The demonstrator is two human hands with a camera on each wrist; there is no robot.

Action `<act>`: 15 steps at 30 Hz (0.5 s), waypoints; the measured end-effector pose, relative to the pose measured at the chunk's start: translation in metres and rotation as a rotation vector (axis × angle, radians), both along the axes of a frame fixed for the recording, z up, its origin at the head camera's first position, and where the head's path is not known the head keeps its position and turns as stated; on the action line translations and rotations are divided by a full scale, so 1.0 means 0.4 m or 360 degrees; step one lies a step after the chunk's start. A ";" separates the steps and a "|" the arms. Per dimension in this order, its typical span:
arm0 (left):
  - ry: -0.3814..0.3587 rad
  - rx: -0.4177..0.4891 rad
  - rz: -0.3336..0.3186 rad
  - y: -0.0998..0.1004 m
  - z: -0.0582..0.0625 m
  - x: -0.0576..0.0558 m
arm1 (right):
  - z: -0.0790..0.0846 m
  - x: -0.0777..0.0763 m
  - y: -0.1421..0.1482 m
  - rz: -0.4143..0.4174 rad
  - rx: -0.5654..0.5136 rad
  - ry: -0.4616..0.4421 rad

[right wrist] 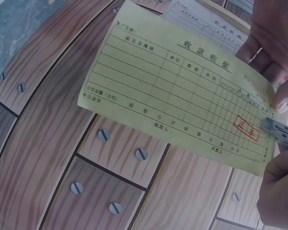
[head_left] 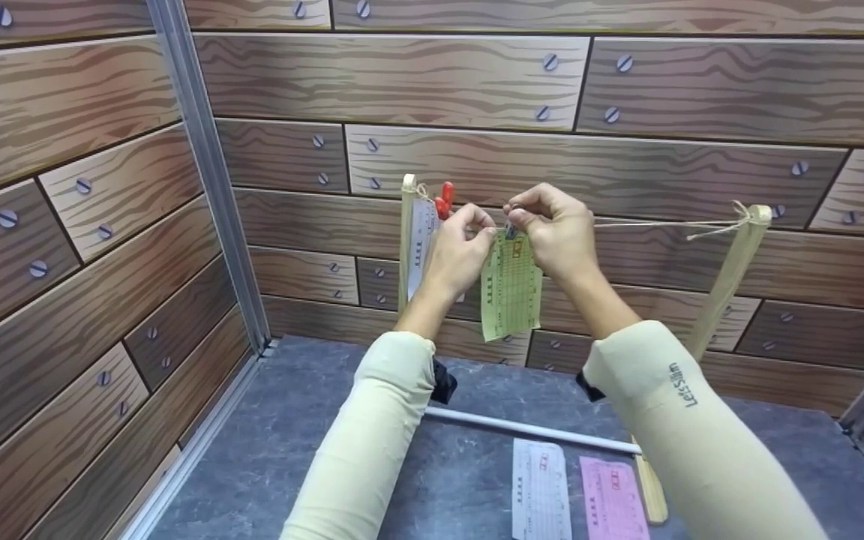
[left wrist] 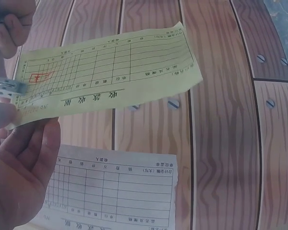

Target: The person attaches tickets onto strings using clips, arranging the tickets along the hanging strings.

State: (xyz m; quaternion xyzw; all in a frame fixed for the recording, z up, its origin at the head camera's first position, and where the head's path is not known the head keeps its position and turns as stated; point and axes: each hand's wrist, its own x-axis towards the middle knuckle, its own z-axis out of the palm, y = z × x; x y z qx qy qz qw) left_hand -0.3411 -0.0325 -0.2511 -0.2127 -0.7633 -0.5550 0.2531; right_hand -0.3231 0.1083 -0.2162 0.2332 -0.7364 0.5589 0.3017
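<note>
Your L sleeve (head_left: pixel 368 442) and R sleeve (head_left: pixel 702 442) are pale cream, stretchy-looking w/ a few wrinkles, cuffs ending well behind your bare fingers (head_left: pixel 548 196). R sleeve has dark lettering (head_left: pixel 682 385), approx. "Let's Slim", further back from the fingers than its cuff. Blocky black unit (head_left: pixel 444 382) at L cuff, behind the fingers; similar black piece (head_left: pixel 591 386) at R cuff, both partly hidden.

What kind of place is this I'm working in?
Probably a staged work booth: walls covered in what looks like printed wood planks and screws, a metal corner post, and a grey marbled work surface.
</note>
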 end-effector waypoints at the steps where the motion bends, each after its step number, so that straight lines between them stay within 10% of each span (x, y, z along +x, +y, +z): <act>1: 0.0002 -0.0012 0.0008 0.000 0.001 0.001 | 0.000 0.000 0.001 0.0005 0.0005 -0.0017; 15: 0.0020 -0.0062 0.0056 -0.006 -0.004 0.001 | 0.008 0.021 0.019 0.0069 0.0249 -0.0414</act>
